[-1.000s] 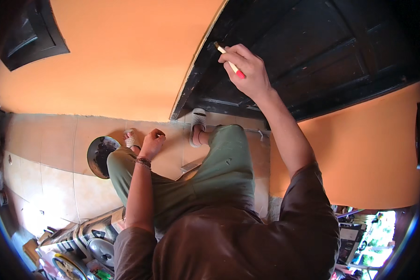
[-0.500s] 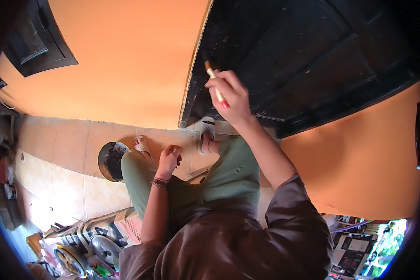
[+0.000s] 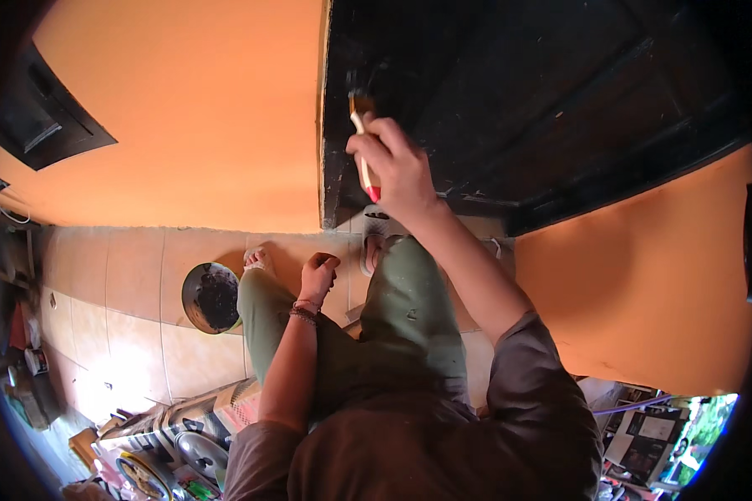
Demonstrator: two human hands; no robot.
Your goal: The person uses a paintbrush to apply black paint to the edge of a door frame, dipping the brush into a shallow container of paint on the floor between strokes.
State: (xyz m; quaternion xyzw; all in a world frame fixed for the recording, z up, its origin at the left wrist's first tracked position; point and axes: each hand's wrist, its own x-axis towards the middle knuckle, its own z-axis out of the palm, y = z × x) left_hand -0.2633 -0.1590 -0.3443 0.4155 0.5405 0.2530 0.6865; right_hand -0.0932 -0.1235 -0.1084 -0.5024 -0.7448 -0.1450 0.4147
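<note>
My right hand (image 3: 395, 171) is closed around a paintbrush (image 3: 358, 123) with a pale, red-tipped handle and brown bristles. The bristles point away from me and meet the black panelled door (image 3: 510, 108) close to its left edge, where the surface looks wet and streaked. Over my lap, my left hand (image 3: 319, 275) hangs with its fingers curled in, and nothing shows in it. A round bowl (image 3: 187, 298) with dark paint-like stuff inside stands on the floor left of my leg.
An orange wall (image 3: 192, 117) runs along the door's left side, with another orange stretch to the right. A small dark panel (image 3: 50, 117) is set in the left wall. Behind me at lower left, pots and a lid (image 3: 200, 453) crowd a patterned surface. Pale tiles (image 3: 134, 267) cover the floor.
My right hand has moved left and slightly down relative to my body, bringing the brush nearer the door's left edge. My view has shifted a little. My left hand stays curled.
</note>
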